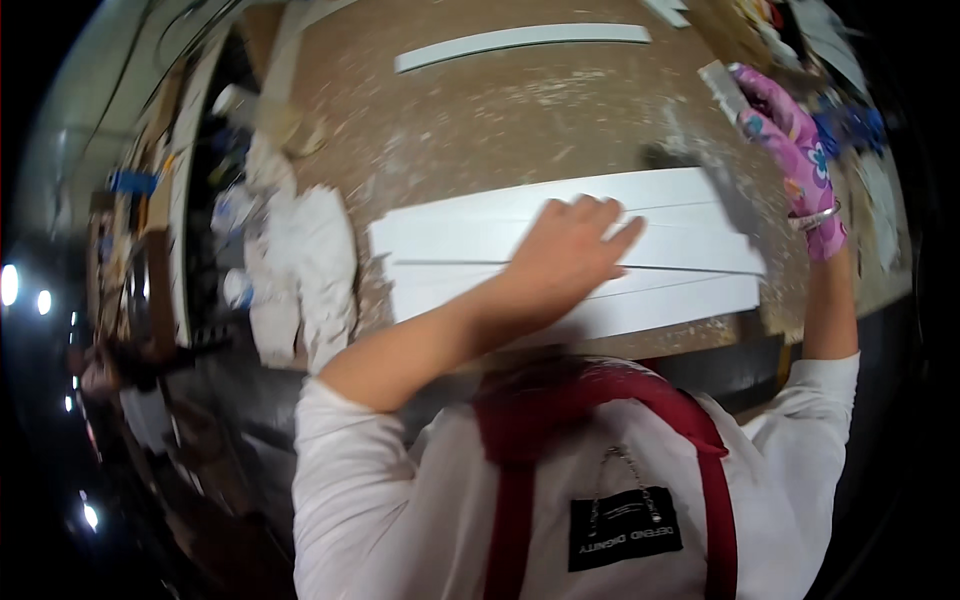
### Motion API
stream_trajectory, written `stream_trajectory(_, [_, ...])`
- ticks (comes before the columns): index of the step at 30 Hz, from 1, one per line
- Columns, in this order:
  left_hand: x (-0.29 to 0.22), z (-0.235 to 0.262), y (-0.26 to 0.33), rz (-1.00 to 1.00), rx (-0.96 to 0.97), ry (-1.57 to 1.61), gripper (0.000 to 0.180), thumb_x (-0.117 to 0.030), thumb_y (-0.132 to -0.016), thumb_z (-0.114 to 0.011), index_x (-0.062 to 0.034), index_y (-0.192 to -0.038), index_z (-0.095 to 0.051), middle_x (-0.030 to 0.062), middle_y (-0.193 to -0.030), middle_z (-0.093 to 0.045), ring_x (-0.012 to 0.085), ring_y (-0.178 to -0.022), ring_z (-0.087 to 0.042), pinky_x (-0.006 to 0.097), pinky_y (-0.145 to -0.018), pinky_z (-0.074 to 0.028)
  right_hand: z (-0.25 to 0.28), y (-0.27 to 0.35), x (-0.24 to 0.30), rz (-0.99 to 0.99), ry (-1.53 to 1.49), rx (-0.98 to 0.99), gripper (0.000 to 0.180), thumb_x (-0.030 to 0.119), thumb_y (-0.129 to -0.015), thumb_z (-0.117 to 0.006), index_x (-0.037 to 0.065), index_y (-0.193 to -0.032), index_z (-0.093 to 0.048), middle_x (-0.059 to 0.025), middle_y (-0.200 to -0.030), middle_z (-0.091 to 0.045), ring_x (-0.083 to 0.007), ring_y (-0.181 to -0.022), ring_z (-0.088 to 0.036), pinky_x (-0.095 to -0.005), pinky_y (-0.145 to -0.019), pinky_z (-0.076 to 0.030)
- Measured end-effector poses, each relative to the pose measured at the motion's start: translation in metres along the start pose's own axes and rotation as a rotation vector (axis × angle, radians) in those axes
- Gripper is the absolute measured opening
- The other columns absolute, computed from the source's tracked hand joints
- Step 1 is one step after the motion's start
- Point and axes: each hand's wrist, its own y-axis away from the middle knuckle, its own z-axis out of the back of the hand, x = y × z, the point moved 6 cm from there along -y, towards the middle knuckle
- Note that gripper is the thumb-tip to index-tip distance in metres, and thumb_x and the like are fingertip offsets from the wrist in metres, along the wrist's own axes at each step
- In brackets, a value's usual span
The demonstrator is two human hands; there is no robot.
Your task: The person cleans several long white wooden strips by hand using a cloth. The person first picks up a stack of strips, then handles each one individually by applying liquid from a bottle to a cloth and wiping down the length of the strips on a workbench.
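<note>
Several long white strips [450, 238] lie side by side on the brown worktop, their ends not quite lined up. My left hand [570, 245] is bare and rests over the middle of them, fingers apart, with nothing visible in it. Out at the far right, my right hand [785, 130] wears a pink flowered glove and a bracelet at the wrist. Its fingers are closed round a light grey rectangular block [722, 92], whose exact kind I cannot make out.
Another white strip [520, 42] lies alone toward the back of the worn brown worktop [480, 120]. Crumpled white cloth [310, 250] covers the left edge, beside small bottles and a shelf. Blue material [855, 125] and other clutter sit at the right edge.
</note>
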Motion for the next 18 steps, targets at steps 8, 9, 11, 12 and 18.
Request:
stream_trajectory(8, [0.011,-0.052,0.023,0.190,-0.228,-0.080,0.050,-0.038,-0.085,-0.058,-0.0088,-0.125,-0.052,0.0168,-0.122,-0.053,0.0333,-0.117,-0.046,0.049,-0.098,-0.033,-0.294,0.019,0.134,0.831,0.223,0.891,0.034,0.029,-0.089,-0.053,0.009,-0.116,-0.057,-0.0142,-0.114,-0.059,-0.0326,-0.105,-0.055,-0.0397,-0.093,-0.045])
stream_trajectory(9, [0.015,-0.053,0.020,0.189,-0.285,0.142,0.050,-0.037,-0.085,-0.059,-0.0079,-0.125,-0.051,0.0176,-0.123,-0.052,0.0336,-0.118,-0.046,0.050,-0.098,-0.033,-0.317,0.026,0.140,0.810,0.309,0.991,0.032,0.027,-0.088,-0.053,0.010,-0.114,-0.057,-0.0131,-0.111,-0.059,-0.0307,-0.104,-0.056,-0.0395,-0.092,-0.046])
stream_trajectory(11, [0.018,-0.045,0.016,0.240,-0.284,0.482,0.049,-0.036,-0.086,-0.059,-0.0073,-0.125,-0.051,0.0180,-0.125,-0.051,0.0347,-0.118,-0.045,0.049,-0.100,-0.032,-0.338,0.030,0.150,0.795,0.395,1.097,0.029,0.025,-0.088,-0.053,0.011,-0.113,-0.058,-0.0120,-0.108,-0.059,-0.0289,-0.103,-0.057,-0.0393,-0.091,-0.047])
stream_trajectory(12, [0.018,-0.043,0.019,0.245,-0.292,0.478,0.049,-0.036,-0.086,-0.059,-0.0073,-0.125,-0.051,0.0180,-0.125,-0.051,0.0347,-0.118,-0.045,0.049,-0.100,-0.032,-0.343,0.026,0.152,0.839,0.634,1.132,0.028,0.024,-0.086,-0.054,0.012,-0.112,-0.058,-0.0106,-0.105,-0.059,-0.0275,-0.102,-0.057,-0.0391,-0.088,-0.049])
stream_trajectory(18, [0.001,-0.011,0.010,0.204,-0.139,0.053,0.045,-0.033,-0.076,-0.068,-0.0114,-0.115,-0.061,0.0100,-0.105,-0.055,0.0273,-0.105,-0.052,0.041,-0.086,-0.042,-0.289,-0.029,0.144,0.808,0.946,0.787,0.035,0.011,-0.077,-0.061,0.015,-0.112,-0.058,-0.0080,-0.109,-0.056,-0.0272,-0.100,-0.058,-0.0375,-0.082,-0.052])
